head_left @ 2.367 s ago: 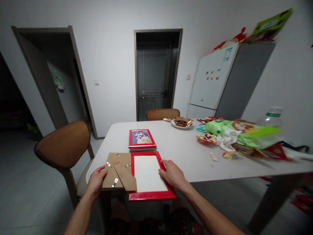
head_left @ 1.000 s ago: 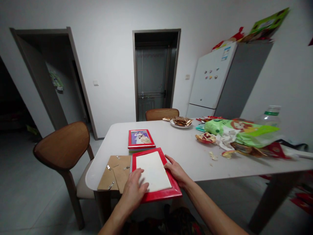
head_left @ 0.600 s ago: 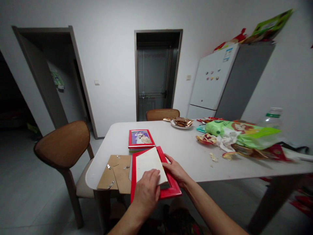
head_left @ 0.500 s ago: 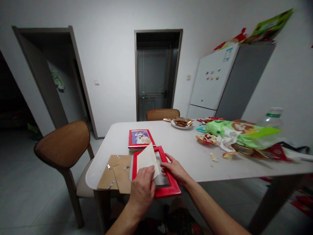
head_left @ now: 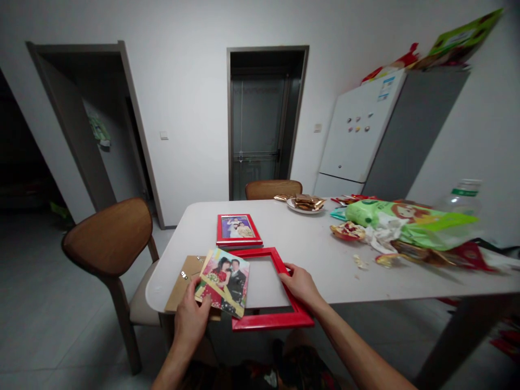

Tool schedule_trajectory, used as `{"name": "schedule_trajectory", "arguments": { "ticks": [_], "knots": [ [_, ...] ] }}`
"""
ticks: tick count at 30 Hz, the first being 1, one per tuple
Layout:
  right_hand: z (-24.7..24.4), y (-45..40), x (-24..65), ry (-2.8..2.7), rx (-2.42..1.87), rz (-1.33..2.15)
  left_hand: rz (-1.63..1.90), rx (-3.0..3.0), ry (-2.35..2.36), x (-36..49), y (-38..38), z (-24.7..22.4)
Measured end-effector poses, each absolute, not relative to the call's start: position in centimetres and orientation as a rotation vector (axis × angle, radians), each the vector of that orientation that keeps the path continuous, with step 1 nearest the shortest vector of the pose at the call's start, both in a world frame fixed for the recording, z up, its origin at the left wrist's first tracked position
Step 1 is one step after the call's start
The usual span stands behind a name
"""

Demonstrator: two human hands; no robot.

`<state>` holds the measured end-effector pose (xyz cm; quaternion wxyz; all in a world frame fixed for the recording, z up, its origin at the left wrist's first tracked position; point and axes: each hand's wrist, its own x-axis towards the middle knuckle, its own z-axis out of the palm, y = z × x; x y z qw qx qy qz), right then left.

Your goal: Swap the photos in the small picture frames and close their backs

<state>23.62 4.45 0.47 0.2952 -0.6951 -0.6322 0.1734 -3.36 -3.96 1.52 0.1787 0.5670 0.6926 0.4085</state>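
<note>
My left hand [head_left: 194, 310] pinches a colour photo [head_left: 225, 284] of two people at its left edge, picture side up. The photo overlaps the left side of a red picture frame [head_left: 273, 322]. My right hand [head_left: 299, 284] grips that frame by its right side, and the table shows through its opening. Part of the frame juts past the table's front edge. Brown backing boards [head_left: 179, 290] with metal clips lie partly hidden under the photo and my left hand. Behind them lies a second red picture frame [head_left: 239, 229] with a photo in it.
On the white table [head_left: 309, 238] stand a plate of wrapped snacks [head_left: 305, 203], a piece of pomegranate [head_left: 348, 231], crumpled tissue [head_left: 384, 234], a green bag [head_left: 410, 219] and a clear bottle [head_left: 463, 200]. A wooden chair [head_left: 111, 238] is at the left, another chair [head_left: 273, 189] behind.
The photo has come out of the red frame, moved left and turned from its pale back to its picture side. My right hand still holds the frame, now lying flatter and slightly further right.
</note>
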Motion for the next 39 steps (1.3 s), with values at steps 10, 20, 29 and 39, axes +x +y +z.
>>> {"name": "schedule_trajectory", "arguments": {
  "ticks": [10, 20, 29, 39],
  "knots": [
    [0.3, 4.0, 23.2, -1.806, -1.933, 0.249, 0.951, 1.895, 2.104, -3.4, -4.4, 1.1],
    [0.2, 3.7, 22.9, -1.862, -1.890, 0.134, 1.051, 2.192, 1.890, -3.1, -4.0, -0.4],
    [2.1, 2.7, 19.0, -1.757, -1.547, 0.582, 0.968, 2.388, 1.704, -2.3, -4.1, 0.1],
    [1.7, 3.7, 14.2, -1.098, -1.254, 1.625, 0.775, 2.453, 1.631, -1.6, -3.8, 0.1]
  ]
}}
